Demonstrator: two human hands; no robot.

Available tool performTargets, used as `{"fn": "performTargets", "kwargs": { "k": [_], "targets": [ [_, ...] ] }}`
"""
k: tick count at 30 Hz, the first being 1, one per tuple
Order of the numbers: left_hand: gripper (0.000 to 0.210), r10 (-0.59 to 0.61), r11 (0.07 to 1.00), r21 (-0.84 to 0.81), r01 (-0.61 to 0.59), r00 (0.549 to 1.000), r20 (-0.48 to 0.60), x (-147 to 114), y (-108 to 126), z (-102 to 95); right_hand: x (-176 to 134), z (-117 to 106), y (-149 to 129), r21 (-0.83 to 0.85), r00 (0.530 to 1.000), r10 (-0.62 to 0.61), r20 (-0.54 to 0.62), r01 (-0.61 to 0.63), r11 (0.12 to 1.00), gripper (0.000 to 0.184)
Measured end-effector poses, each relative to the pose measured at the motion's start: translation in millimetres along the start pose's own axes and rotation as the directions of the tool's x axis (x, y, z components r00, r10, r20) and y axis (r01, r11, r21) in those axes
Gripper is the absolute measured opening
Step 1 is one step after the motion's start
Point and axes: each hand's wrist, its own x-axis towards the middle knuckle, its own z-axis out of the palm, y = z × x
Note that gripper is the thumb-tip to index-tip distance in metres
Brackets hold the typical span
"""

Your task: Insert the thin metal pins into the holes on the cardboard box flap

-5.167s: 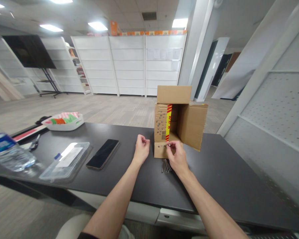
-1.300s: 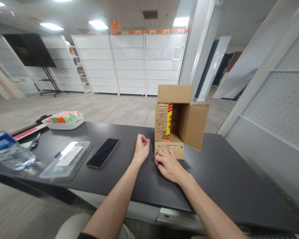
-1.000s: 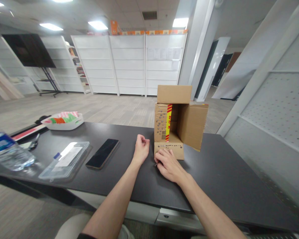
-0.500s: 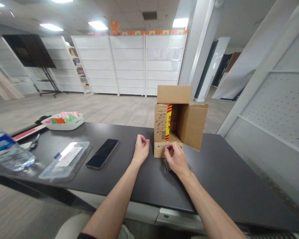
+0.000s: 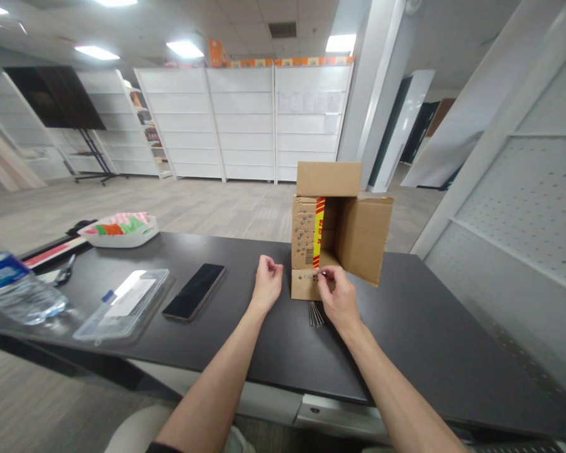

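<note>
A cardboard box (image 5: 364, 242) stands on the table with its front flaps open. Dark round spots or heads dot its left flap (image 5: 302, 236), and a row of small ones runs along the lower flap (image 5: 302, 289). My right hand (image 5: 339, 296) is at that lower flap, thumb and fingertips pinched together; a tiny dark thing shows at the fingertips, too small to name. Just below the flap, several thin metal screws or nails (image 5: 316, 314) lie fanned out. Left of the box, my left hand (image 5: 267, 283) is closed with curled fingers, and whatever may be inside is hidden.
A dark phone (image 5: 194, 292) lies left of my left hand. Beyond it are a clear plastic case (image 5: 122, 305), a water bottle (image 5: 16, 286) and a white basket (image 5: 144, 234) with colourful contents. A perforated white panel (image 5: 538, 207) rises along the right side.
My right hand has shifted slightly right along the lower flap, uncovering more of the row of spots and the screws or nails. My left hand stays where it was.
</note>
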Motion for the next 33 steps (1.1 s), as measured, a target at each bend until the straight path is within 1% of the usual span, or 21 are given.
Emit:
{"fn": "performTargets", "kwargs": {
  "k": [9,25,33],
  "targets": [
    [0.022,-0.002,1.000,0.012,0.002,1.000,-0.002,-0.4,2.5,0.0,-0.1,-0.3,2.0,-0.017,0.999,-0.011,0.033,0.012,1.000,0.013],
    [0.021,-0.014,1.000,0.025,0.014,1.000,-0.003,-0.3,4.9,0.4,0.0,2.6,5.3,-0.055,0.997,-0.058,0.052,0.060,0.997,0.012],
    [0.020,0.016,0.999,0.040,-0.016,1.000,-0.004,0.3,-1.9,-0.6,3.8,3.8,4.5,-0.102,0.985,-0.130,0.112,0.141,0.985,0.018]
  ]
}}
